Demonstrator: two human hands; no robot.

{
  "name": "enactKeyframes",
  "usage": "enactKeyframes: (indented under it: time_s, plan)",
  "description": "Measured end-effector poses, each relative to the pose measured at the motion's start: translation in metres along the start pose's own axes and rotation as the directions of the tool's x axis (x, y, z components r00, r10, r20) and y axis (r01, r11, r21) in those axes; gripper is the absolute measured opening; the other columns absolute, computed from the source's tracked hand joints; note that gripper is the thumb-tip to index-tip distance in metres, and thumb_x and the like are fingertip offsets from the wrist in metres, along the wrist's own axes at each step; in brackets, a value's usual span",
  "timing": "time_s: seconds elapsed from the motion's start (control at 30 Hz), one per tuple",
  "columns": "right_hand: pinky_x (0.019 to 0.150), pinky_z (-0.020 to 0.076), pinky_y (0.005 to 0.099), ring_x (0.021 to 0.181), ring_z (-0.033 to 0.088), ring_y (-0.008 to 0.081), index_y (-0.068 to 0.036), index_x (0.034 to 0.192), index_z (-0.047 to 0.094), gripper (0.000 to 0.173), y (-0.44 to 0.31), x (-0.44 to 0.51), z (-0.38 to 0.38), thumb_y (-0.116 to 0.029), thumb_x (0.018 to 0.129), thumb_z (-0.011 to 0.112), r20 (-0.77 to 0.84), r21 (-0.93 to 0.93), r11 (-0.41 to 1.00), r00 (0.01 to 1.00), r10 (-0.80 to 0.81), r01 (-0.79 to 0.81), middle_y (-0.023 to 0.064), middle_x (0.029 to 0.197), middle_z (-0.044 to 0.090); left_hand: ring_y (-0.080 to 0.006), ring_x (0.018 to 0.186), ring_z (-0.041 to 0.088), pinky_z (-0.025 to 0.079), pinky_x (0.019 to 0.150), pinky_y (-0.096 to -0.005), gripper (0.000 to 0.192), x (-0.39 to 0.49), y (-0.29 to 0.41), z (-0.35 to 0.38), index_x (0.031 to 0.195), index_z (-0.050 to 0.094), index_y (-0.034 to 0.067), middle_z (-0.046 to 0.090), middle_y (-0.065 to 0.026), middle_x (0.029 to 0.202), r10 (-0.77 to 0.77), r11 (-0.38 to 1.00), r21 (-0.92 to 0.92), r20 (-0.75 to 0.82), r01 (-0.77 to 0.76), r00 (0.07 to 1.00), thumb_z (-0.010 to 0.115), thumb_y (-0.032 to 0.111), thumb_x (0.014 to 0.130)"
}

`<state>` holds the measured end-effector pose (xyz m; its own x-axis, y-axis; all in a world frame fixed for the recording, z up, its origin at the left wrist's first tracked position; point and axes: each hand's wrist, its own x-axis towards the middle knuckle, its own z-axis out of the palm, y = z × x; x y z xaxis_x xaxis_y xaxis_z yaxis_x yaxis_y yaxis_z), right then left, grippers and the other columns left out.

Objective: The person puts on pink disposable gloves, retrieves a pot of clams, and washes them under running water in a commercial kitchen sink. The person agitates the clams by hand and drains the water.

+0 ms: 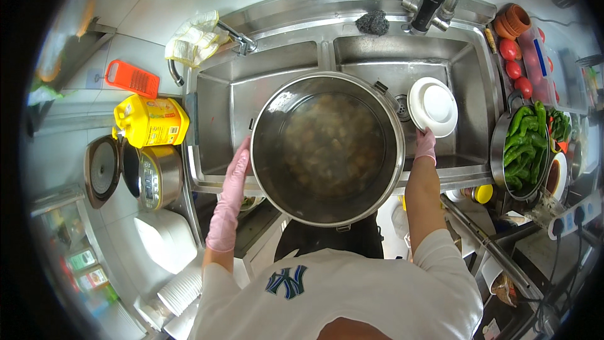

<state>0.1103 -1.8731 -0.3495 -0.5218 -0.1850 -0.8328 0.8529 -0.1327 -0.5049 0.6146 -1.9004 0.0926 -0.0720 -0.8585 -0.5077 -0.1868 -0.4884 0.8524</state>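
Note:
A large stainless steel pot (397,160) stands across the front of a two-basin sink, with cloudy liquid and blurred brownish pieces (337,141) inside. My left hand (239,160), in a long pink glove, lies along the pot's left outer wall; the fingers' far side is hidden, so a grip cannot be told. In a pink glove too, my right hand (426,144) holds the near edge of a white round dish (417,106) over the right basin (377,49). A smaller round shape shows within the dish; whether it is a second piece is unclear.
A faucet (429,7) and dark scouring pad (373,22) are at the back. On the left are a yellow jug (153,120), red grater (132,79) and open rice cooker (160,177). A pan of green peppers (524,146) and tomatoes (513,70) stand right, near a power strip (573,216).

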Motion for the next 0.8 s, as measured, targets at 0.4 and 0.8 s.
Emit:
enactKeyframes:
  time_s: [0.4, 0.8]
  plan:
    - [0.097, 0.0367, 0.0532, 0.112, 0.049, 0.039, 0.005, 0.131, 0.032, 0.062, -0.015, -0.163, 0.002, -0.032, 0.088, 0.059, 0.132, -0.523, 0.794, 0.891, 0.434, -0.309, 0.0263, 0.122, 0.048, -0.0214, 0.122, 0.042, 0.033, 0.103, -0.0315, 0.045, 0.056, -0.082, 0.039, 0.136, 0.038, 0.004, 0.044, -0.0095, 0.136, -0.261, 0.546, -0.791, 0.151, 0.274, 0.954, 0.04, 0.028, 0.098]
    - [0.093, 0.0393, 0.0496, 0.106, 0.052, 0.0357, 0.003, 0.127, 0.037, 0.057, -0.006, -0.338, 0.016, -0.032, 0.088, 0.059, 0.339, -0.609, 0.792, 0.893, 0.295, -0.031, 0.0229, 0.117, 0.051, -0.0209, 0.092, 0.057, 0.036, 0.097, -0.0387, 0.05, -0.064, 0.004, 0.067, 0.107, 0.057, 0.005, 0.058, -0.0071, 0.093, 0.406, 0.017, 0.631, 0.704, -0.776, 0.582, 0.07, 0.035, 0.07]
